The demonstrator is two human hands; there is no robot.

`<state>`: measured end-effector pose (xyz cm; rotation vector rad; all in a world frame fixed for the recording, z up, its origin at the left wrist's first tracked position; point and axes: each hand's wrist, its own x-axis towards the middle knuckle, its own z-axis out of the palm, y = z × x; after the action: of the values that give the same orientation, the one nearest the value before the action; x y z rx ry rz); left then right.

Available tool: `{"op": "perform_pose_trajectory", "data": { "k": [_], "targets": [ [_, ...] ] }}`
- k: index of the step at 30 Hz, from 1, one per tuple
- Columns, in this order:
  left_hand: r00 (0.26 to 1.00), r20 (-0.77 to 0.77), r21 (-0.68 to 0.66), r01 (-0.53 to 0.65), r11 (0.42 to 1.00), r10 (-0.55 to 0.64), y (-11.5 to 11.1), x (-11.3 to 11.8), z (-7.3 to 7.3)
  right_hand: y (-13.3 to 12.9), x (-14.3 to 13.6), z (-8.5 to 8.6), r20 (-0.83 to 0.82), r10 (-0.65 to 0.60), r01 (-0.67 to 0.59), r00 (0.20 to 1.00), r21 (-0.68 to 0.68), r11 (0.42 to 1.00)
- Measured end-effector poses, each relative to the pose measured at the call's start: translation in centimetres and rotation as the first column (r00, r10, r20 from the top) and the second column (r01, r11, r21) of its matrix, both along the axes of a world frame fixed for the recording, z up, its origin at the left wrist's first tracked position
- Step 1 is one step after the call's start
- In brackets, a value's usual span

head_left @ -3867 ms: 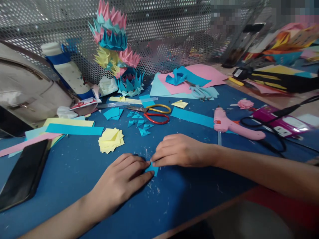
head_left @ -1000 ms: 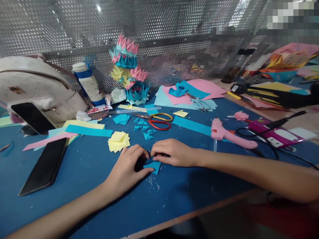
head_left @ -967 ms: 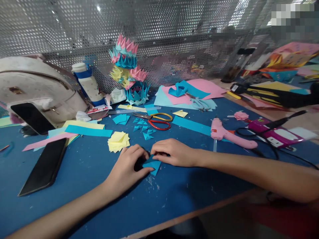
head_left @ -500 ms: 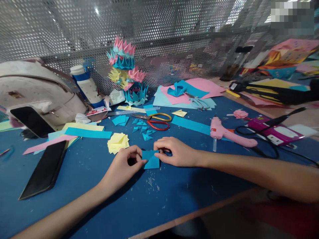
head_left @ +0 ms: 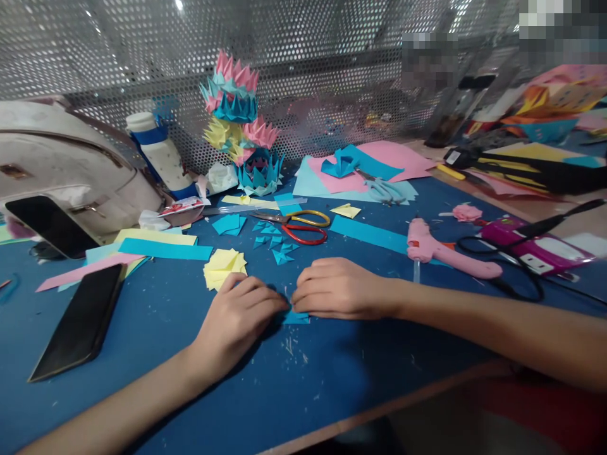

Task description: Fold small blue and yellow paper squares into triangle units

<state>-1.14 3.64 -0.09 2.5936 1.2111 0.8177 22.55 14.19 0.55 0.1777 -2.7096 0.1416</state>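
Note:
A small blue paper piece [head_left: 296, 318] lies on the table under my fingers, mostly covered, with its lower edge showing. My left hand [head_left: 244, 315] comes from the left, fingers together and bent down onto the paper. From the right, my right hand [head_left: 339, 289] presses its fingertips on the same paper, almost touching the left fingertips. Beyond the hands are small folded blue triangles [head_left: 282, 254], scissors [head_left: 306, 226] with one red and one yellow handle, and a stack of yellow paper squares [head_left: 220, 270].
Two black phones [head_left: 78, 325] [head_left: 51, 224] and paper strips [head_left: 165, 249] are at left, near a pale bag [head_left: 57, 155] and bottle [head_left: 164, 155]. A folded-paper tower [head_left: 234, 101] stands behind. At right lie a pink glue gun [head_left: 446, 256] and a cable [head_left: 531, 287].
The blue paper, a visible square before, is now folded and mostly beneath my fingers. My left hand has moved right and turned over it; my right fingers have lowered onto it.

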Motion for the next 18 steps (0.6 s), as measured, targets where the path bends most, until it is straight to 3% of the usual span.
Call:
{"op": "perform_pose_trajectory", "data": {
  "k": [7,12,18],
  "targets": [
    [0.984,-0.134,0.128,0.132,0.983,-0.115,-0.77,-0.50,-0.05,0.25,0.07,-0.03,-0.005,0.026,-0.025,1.000,0.127,0.992],
    [0.968,-0.233,0.235,0.152,0.960,-0.097,-0.72,-0.50,0.40,0.12,0.02,-0.02,0.023,0.024,-0.027,0.999,0.136,0.990],
    [0.972,-0.224,0.247,0.132,0.960,-0.076,-0.93,-0.57,-0.09,0.07,-0.09,0.04,-0.014,0.059,-0.057,0.998,0.139,0.989]
  ]
}}
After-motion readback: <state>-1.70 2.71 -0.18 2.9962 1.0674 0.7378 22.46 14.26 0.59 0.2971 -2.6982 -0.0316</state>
